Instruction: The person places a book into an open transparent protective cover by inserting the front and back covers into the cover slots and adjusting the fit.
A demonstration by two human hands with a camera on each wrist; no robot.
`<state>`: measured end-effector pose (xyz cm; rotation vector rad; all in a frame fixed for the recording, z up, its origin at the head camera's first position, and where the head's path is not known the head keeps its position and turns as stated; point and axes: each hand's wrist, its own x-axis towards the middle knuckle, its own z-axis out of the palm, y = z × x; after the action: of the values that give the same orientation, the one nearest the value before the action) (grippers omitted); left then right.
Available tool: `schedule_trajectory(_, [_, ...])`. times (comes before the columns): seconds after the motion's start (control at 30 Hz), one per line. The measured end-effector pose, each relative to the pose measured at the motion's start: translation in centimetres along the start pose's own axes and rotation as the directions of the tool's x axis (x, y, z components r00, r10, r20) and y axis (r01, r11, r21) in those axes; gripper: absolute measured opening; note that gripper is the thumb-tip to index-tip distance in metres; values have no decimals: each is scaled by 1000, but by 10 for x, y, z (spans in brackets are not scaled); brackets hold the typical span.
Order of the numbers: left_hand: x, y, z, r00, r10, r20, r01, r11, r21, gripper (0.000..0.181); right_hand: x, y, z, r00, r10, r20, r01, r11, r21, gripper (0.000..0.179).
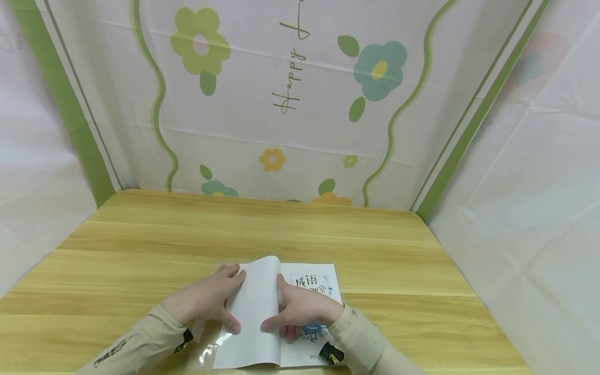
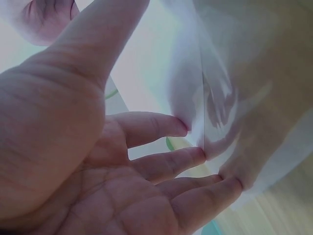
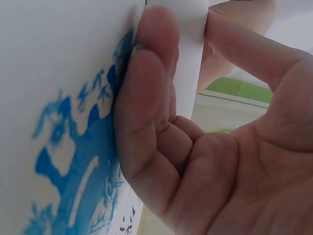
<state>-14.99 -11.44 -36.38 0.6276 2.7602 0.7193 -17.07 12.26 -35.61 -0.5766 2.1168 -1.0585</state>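
Observation:
A book lies open near the table's front, its blank left leaf (image 1: 255,302) bulging up along the fold. The right page (image 1: 328,276) carries Chinese characters and a blue drawing (image 3: 85,171). My left hand (image 1: 206,297) rests at the leaf's outer edge, thumb on the paper. In the left wrist view its straight fingertips touch a clear plastic sheet (image 2: 264,103). My right hand (image 1: 304,307) holds the raised leaf by the fold, thumb on the blank side. Its other fingers (image 3: 142,93) curl behind, against the printed page, which that hand partly covers.
The wooden table (image 1: 262,224) extends behind and to both sides of the book. White cloth with printed flowers and lettering (image 1: 290,78) hangs at the back, and pale cloth walls (image 1: 529,208) enclose the sides.

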Motion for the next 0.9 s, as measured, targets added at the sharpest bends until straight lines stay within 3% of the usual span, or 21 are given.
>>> schedule_trajectory(0.9, [-1,0,1,1000,5,-6,-5,1000,4,114,1,3,0,1000,0,5,1,1000,-8,116])
